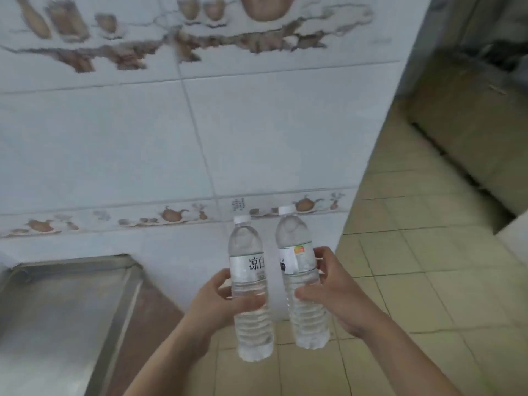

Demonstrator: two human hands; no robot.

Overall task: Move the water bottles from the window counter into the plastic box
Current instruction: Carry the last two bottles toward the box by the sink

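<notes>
I hold two clear water bottles with white caps upright in front of me, low in the middle of the view. My left hand [221,302] grips the left water bottle [248,252] around its middle; its white label carries dark characters. My right hand [333,292] grips the right water bottle [295,247], whose label has a small coloured mark. The two bottles stand side by side, a narrow gap apart, above the floor. Neither the window counter nor the plastic box is in view.
A stainless steel counter [57,310] fills the lower left, against a white tiled wall [143,138] with brown decorative borders. Beige floor tiles [414,281] spread to the right. A low beige cabinet or unit [468,132] stands at the far right.
</notes>
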